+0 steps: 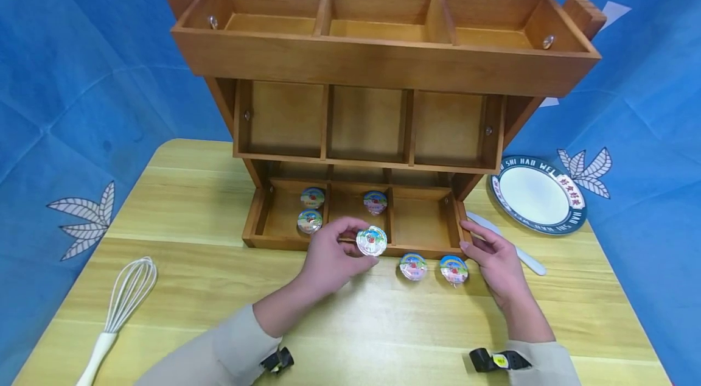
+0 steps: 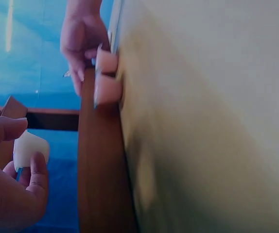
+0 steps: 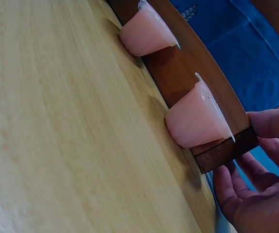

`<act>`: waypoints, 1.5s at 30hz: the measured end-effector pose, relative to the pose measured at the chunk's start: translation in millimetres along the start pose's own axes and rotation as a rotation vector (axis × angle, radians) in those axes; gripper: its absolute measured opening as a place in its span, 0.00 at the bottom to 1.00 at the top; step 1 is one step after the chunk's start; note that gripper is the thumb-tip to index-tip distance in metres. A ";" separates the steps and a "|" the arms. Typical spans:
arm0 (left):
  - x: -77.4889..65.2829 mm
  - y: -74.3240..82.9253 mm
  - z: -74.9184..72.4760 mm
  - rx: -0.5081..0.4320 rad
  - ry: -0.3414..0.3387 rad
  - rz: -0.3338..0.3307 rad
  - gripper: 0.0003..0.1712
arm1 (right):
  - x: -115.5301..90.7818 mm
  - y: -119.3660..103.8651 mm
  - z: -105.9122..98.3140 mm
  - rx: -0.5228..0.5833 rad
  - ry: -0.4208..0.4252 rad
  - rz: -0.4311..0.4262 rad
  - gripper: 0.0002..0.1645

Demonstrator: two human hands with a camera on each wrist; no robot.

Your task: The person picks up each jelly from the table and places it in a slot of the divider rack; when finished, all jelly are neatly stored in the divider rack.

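Observation:
My left hand [image 1: 336,252] pinches a small white jelly cup [image 1: 372,241] between thumb and fingers, its foil lid facing up, over the front edge of the rack's bottom tier. In the left wrist view its white side [image 2: 31,149] shows. At the front right corner of the wooden rack [image 1: 383,54], my right hand [image 1: 495,261] grips the bottom tier, fingers curled at the corner. Two pink jelly cups [image 1: 413,266] [image 3: 198,116] stand on the table against the tier's front board. Inside, two cups [image 1: 310,221] occupy the left compartment and one cup [image 1: 375,202] the middle one.
The rack's upper two tiers [image 1: 369,124] rise behind the hands, each split into three compartments. A whisk [image 1: 123,307] lies at the left of the table [image 1: 219,288]. Right of the rack are a green-rimmed plate [image 1: 537,194] and a white knife-like utensil [image 1: 528,261].

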State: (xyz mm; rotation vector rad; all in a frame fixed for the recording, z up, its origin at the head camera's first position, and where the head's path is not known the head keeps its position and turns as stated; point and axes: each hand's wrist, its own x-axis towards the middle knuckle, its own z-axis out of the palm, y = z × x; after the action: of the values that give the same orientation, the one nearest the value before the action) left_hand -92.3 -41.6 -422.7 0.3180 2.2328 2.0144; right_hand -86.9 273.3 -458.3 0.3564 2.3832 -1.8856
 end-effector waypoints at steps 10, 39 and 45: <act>35.8 4.2 -1.4 0.038 0.011 -0.028 0.26 | 0.4 -1.6 -0.2 -0.009 -0.001 0.015 0.30; 74.2 -26.9 12.0 0.416 -0.019 -0.191 0.24 | 0.0 0.4 0.1 0.009 -0.001 -0.001 0.30; 75.5 -27.1 12.3 0.417 -0.021 -0.200 0.25 | 0.5 2.5 0.3 0.017 0.001 -0.014 0.29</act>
State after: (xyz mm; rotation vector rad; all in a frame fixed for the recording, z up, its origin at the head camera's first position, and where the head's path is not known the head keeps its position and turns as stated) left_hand -164.9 -14.6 -447.0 0.1414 2.5418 1.4353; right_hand -86.8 273.6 -460.8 0.3434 2.3775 -1.9132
